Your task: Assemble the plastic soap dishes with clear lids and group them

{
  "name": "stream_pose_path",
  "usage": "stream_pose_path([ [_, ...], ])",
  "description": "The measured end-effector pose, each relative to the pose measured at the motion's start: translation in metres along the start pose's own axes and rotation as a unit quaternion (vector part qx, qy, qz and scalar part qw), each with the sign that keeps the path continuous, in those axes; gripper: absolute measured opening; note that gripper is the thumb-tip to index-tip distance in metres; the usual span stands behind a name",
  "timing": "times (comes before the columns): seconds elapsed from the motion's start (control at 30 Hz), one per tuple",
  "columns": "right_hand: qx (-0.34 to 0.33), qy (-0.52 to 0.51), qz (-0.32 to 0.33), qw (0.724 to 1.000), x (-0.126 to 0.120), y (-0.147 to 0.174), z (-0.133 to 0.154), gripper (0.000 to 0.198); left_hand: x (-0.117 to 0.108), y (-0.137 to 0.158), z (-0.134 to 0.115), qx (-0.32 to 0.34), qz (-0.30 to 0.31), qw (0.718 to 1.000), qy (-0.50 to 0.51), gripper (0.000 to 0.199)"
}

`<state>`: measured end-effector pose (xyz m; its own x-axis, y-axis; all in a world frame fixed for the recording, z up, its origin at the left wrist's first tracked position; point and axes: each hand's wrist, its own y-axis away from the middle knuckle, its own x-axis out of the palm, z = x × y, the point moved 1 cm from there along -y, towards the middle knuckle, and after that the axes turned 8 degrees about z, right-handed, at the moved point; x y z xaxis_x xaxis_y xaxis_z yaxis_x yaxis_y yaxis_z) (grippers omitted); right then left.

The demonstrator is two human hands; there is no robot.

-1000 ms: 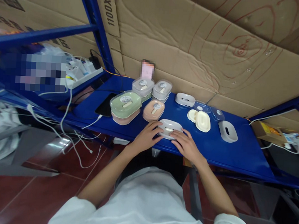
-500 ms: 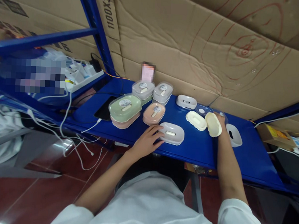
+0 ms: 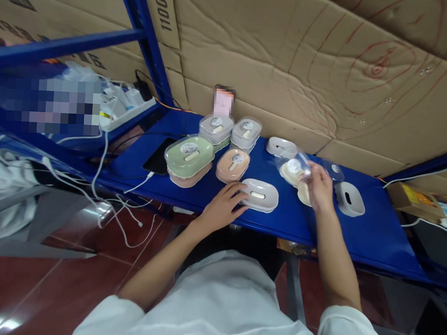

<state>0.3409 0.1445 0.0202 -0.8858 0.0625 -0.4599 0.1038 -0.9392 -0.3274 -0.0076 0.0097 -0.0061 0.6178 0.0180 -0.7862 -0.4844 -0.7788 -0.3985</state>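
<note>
My left hand (image 3: 224, 206) lies flat on the blue shelf (image 3: 303, 224), its fingertips touching the left edge of a closed pale grey soap box (image 3: 261, 195). My right hand (image 3: 319, 188) is raised just right of that box and pinches a clear plastic lid (image 3: 295, 166) with a round sticker; the lid is blurred by motion. Under and beside this hand lie cream-coloured soap box parts (image 3: 287, 177), partly hidden by the lid and my fingers.
Closed boxes stand behind: a green one on a pink one (image 3: 189, 154), a peach one (image 3: 232, 164), two grey stacks (image 3: 215, 128). A white tray (image 3: 280, 147), a white base (image 3: 351, 198), another clear lid (image 3: 335, 169), a phone (image 3: 157, 160), cables and a cardboard wall surround them.
My right hand left the grey box, reached right to the cream parts, put the cream piece down and lifted a clear lid. My left hand stayed at the grey box.
</note>
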Motion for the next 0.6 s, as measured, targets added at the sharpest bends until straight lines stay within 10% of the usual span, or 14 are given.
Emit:
stream_pose_path([
  [0.2,0.052,-0.023,0.058,0.997,0.049,0.036,0.027,0.057,0.000,0.000,0.000,0.006,0.004,1.000,0.004,0.021],
  [0.47,0.047,-0.079,-0.029,0.995,0.040,0.039,0.038,0.050,-0.001,0.001,0.000,0.000,0.008,1.000,0.014,0.028],
  [0.6,0.085,-0.121,0.056,0.987,0.046,0.046,0.033,0.048,-0.001,0.000,-0.001,-0.005,0.008,1.000,0.026,0.045],
])
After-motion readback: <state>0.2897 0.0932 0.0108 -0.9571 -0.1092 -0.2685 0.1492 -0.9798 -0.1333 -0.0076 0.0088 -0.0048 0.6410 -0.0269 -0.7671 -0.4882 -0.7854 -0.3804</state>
